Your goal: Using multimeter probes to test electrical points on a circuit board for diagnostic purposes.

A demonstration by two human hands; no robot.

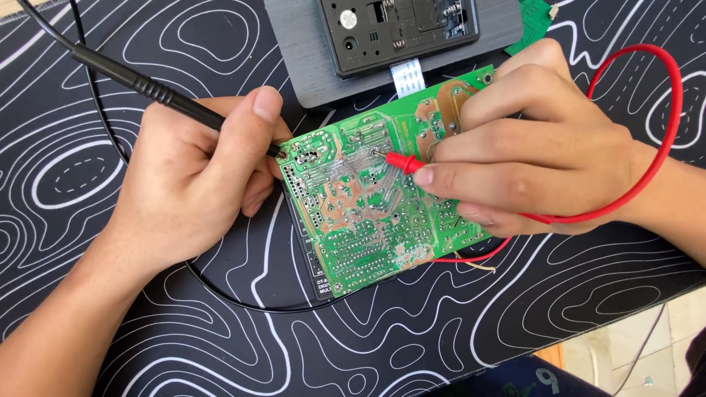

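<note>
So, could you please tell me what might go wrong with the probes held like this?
The red probe and black probe tips sit among dense solder joints on the green circuit board; a slip might bridge neighbouring pads. The board rests tilted on a black device, so pressure from the right hand could shift it.

Green circuit board (368, 202), solder side up, tilted; black probe (158, 92) and red probe (403, 162) tips touching it.

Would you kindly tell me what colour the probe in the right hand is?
Red, with a red lead: the probe pinched in the right hand shows best in the head view.
</note>
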